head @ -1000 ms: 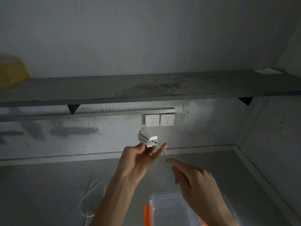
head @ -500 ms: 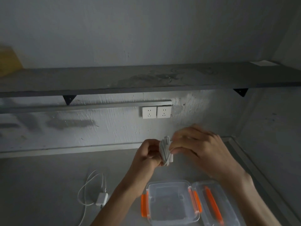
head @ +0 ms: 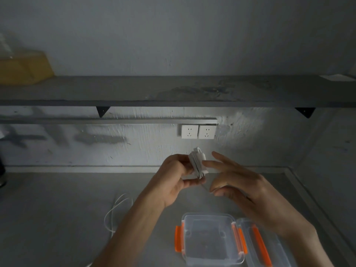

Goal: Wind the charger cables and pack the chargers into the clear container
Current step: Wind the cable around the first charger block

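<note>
My left hand (head: 174, 178) grips a white charger (head: 197, 163) with its cable wound around the body, held up in front of the wall. My right hand (head: 238, 186) is just right of it, thumb and finger pinching the thin free end of the cable (head: 207, 188), with two fingers stretched toward the charger. Below the hands the clear container (head: 209, 240) with orange clips stands open on the grey counter, with no charger in it. Its lid (head: 260, 245) lies at its right side. A second white cable (head: 115, 211) lies loose on the counter to the left, partly hidden by my left forearm.
A double wall socket (head: 198, 131) sits above the hands under a long grey shelf (head: 173, 91). A yellow box (head: 23, 68) rests on the shelf's left end. The counter meets a side wall on the right.
My right hand has come off the top of the charger and dropped lower right, now pinching the cable end. The view has tilted down slightly, and the loose charger's plug is now hidden by my left forearm.
</note>
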`<state>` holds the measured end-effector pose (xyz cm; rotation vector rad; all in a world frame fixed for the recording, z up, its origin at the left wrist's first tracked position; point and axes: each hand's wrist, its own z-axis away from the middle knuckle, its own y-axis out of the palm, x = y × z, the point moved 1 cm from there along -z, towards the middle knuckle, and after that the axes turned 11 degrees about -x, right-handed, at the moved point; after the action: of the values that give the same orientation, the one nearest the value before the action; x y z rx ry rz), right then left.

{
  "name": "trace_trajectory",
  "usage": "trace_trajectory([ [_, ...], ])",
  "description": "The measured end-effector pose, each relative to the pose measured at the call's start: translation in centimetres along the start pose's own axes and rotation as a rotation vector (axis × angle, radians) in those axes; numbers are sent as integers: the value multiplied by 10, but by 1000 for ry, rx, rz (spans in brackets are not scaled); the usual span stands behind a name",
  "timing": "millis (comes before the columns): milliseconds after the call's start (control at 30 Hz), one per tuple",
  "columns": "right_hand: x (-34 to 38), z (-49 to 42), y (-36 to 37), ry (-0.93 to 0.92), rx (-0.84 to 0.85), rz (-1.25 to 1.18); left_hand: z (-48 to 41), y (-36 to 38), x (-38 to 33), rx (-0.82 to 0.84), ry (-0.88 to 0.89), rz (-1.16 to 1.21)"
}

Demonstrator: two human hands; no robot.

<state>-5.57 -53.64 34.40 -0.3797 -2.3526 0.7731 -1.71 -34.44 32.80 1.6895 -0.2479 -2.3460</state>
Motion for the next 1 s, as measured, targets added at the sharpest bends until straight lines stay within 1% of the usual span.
trace_trajectory([
  [67, -1, -1, -2, -12, -15, 12, -1, 4, 1, -12, -21, -21],
  [133, -5, -6, -4, -53, -66, 43, 3, 7, 3, -16, 2, -106],
  [233, -16, -17, -9, -14, -125, 36, 13, 14, 9, 68, 58, -178],
  [267, -20, -21, -9, 38, -131, -11, 16, 14, 9, 98, 87, -182],
  [333, -25, -26, -8, 172, -125, -222, 21, 14, 3, 127, 173, -241],
  [400, -27, -28, -3, 276, -119, -461, 22, 10, -5, 128, 251, -359],
  [433, -27, -27, 0, 295, -124, -519, 23, 7, -8, 124, 275, -424],
  [467, -27, -26, 3, 293, -130, -528, 24, 5, -10, 121, 289, -489],
  [533, -26, -27, 7, 265, -143, -449, 26, 1, -14, 136, 288, -575],
  [600, -25, -29, 8, 282, -162, -432, 27, -1, -16, 199, 249, -504],
  [667, -25, -33, 8, 330, -217, -507, 27, -2, -17, 253, 207, -358],
  [733, -23, -36, 11, 350, -274, -529, 26, -2, -18, 250, 194, -240],
  [800, -22, -37, 15, 368, -318, -497, 23, -1, -15, 239, 188, -148],
  [833, -21, -37, 17, 380, -331, -472, 23, 0, -12, 230, 210, -160],
  [867, -21, -37, 19, 396, -339, -456, 22, 1, -7, 203, 273, -241],
  [933, -19, -37, 21, 421, -357, -434, 22, 3, 1, 115, 459, -438],
  [1000, -17, -39, 19, 436, -366, -421, 21, 5, 9, 83, 595, -480],
])
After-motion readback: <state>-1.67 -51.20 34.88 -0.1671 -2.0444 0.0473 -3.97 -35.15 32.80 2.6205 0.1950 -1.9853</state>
